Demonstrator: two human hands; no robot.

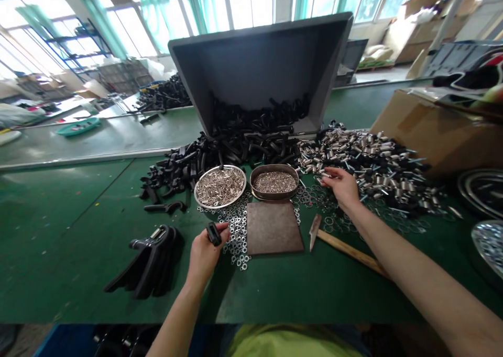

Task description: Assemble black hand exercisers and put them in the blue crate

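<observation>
My left hand (205,249) is closed round a small black plastic part (214,234), held just over a scatter of metal washers (237,231). My right hand (342,186) reaches to the edge of a heap of silver and black cylindrical pieces (377,163), its fingers pinched on one small metal piece there. Between the hands lies a flat brown metal plate (274,227). Behind it stand a round dish of silver pins (220,186) and an oval tin of small parts (274,181).
A tilted grey bin (251,69) spills black plastic handles (220,153) onto the green table (78,231). A row of assembled black handles (151,260) lies at the left. A hammer (341,244) lies right of the plate. A cardboard box (436,126) and metal trays (487,242) sit far right.
</observation>
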